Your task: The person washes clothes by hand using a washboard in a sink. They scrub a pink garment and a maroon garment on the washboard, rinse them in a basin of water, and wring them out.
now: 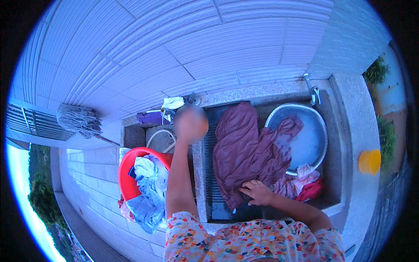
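Note:
A wet maroon garment (242, 147) is spread over the ribbed washboard slab (210, 183) of a stone laundry sink. One end of it hangs into a metal basin (324, 144) of cloudy, sudsy water. My right hand (258, 192) rests on the garment's lower edge with its fingers apart. Toward the back ledge reaches my left hand (189, 126), at the divider between slab and left compartment. A blurred patch covers that hand, so what it holds, if anything, is hidden. Pink and red wet clothes (309, 186) lie bunched beside the basin.
A red tub (126, 173) overflows with light-blue clothes (149, 183) on the left. Behind it, a pale hose (160, 132) curves in the left compartment (134, 136). A metal tap (313, 91) projects above the basin. A yellow container (370, 161) stands on the right ledge; a mop (80, 119) leans left.

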The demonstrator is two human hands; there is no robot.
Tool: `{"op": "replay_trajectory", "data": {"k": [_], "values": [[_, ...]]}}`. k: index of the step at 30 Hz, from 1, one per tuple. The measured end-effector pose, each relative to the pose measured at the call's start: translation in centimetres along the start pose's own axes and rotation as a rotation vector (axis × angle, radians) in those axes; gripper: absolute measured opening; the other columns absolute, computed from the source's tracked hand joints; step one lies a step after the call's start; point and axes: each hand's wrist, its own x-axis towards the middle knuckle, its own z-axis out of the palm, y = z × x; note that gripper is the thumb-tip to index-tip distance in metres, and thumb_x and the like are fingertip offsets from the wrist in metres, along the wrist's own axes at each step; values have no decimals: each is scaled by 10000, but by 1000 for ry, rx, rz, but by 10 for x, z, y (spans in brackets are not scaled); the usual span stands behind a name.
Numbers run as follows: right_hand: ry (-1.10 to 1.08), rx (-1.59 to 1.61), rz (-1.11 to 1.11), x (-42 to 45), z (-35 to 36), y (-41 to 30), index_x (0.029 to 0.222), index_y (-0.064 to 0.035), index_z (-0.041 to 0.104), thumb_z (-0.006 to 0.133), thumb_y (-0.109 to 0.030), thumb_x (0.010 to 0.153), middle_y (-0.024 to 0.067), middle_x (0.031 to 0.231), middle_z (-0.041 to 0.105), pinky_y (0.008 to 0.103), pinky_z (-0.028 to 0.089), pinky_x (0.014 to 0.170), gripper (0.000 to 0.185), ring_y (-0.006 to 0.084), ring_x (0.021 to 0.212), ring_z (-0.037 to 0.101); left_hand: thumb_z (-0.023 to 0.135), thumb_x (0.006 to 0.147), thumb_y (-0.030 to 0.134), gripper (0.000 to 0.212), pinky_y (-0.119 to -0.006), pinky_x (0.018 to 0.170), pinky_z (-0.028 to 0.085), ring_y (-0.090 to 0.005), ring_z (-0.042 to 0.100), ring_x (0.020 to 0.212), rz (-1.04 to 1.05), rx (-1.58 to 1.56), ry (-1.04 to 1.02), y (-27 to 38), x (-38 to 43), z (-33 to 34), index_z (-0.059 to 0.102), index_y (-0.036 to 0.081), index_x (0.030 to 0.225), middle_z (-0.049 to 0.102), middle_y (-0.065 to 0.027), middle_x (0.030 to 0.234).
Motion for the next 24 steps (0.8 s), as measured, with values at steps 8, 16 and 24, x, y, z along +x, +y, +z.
{"op": "replay_trajectory", "data": {"k": [8, 16, 24], "values": [[88, -1, 13, 5, 13, 5, 1079, -48, 545, 669, -271, 624, 104, 1054, 479, 383, 404, 822, 522, 272, 980, 474, 580, 652, 233, 487, -327, 619, 426, -225, 504, 724, -468, -2218, -41, 46, -45, -27, 475, 70, 1098, 540, -134, 891], [-12, 98, 52, -15, 34, -16, 988, -2, 561, 635, -257, 631, 151, 915, 559, 404, 458, 760, 445, 314, 844, 565, 620, 767, 171, 233, -344, 621, 417, -224, 523, 705, -361, -1016, -81, 116, -118, 26, 517, 38, 929, 543, -87, 816], [9, 461, -41, -40, 39, -21, 966, 10, 583, 647, -187, 654, 166, 994, 588, 376, 458, 818, 374, 311, 908, 571, 526, 780, 423, 401, -529, 888, 291, -330, 390, 1105, 496, -65, -504, 144, -167, 80, 573, 146, 1065, 394, -168, 1246]]}}
